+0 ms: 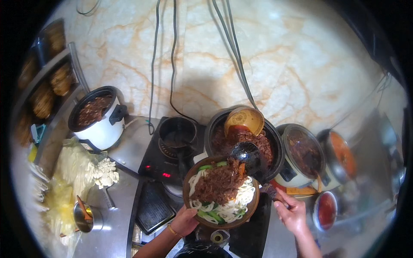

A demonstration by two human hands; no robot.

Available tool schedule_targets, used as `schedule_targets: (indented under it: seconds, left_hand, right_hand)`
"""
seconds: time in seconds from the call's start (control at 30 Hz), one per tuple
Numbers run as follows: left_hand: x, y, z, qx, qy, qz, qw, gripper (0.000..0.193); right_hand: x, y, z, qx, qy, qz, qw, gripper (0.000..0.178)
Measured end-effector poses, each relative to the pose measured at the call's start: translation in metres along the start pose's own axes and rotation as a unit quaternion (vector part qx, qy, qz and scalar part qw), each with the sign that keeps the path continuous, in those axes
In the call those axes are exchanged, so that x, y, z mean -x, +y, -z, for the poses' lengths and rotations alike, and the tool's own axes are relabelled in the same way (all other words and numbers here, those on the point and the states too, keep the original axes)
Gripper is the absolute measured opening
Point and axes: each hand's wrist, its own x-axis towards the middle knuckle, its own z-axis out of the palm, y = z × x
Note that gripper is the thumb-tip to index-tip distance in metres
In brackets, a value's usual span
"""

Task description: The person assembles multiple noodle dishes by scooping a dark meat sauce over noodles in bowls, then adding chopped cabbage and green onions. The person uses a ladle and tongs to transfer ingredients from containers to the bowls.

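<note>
My left hand (pixel 185 222) grips the lower left edge of a brown bowl (pixel 186 189). White noodles (pixel 243 191), green vegetable pieces and a heap of dark brown minced meat (pixel 217 187) fill it. My right hand (pixel 292 213) is closed round the handle of a black ladle (pixel 246 155), whose scoop is at the bowl's upper right edge. Some meat lies between scoop and bowl. Behind them, a large cooker pot (pixel 277 161) holds more of the brown meat. A tan bowl (pixel 246 120) leans inside this pot, with reddish oil at its lower edge.
A small black saucepan (pixel 177 133) stands on an induction cooker (pixel 150 161). To the right are a pot of dark stew (pixel 304 152), a pot of orange-red sauce (pixel 343 155) and a red sauce container (pixel 327 210). A white cooker (pixel 101 133) and a metal cup (pixel 92 217) stand left.
</note>
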Motion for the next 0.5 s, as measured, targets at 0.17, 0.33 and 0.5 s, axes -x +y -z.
schedule_targets:
  seconds: [0.17, 0.33, 0.5]
  left_hand:
    - [-0.021, -0.031, -0.028, 0.035, -0.013, 0.005, 0.999, 0.066]
    - [-0.013, -0.01, 0.009, 0.044, -0.005, -0.02, 0.999, 0.059]
    - [-0.013, -0.018, 0.028, 0.068, -0.038, -0.003, 0.997, 0.058]
  right_hand:
    - [0.006, 0.008, 0.044, 0.045, 0.052, 0.083, 0.994, 0.04]
    - [0.014, -0.005, 0.002, -0.249, 0.01, -0.113, 0.962, 0.034]
    - [-0.008, 0.024, 0.018, -0.394, -0.009, -0.117, 0.911, 0.016]
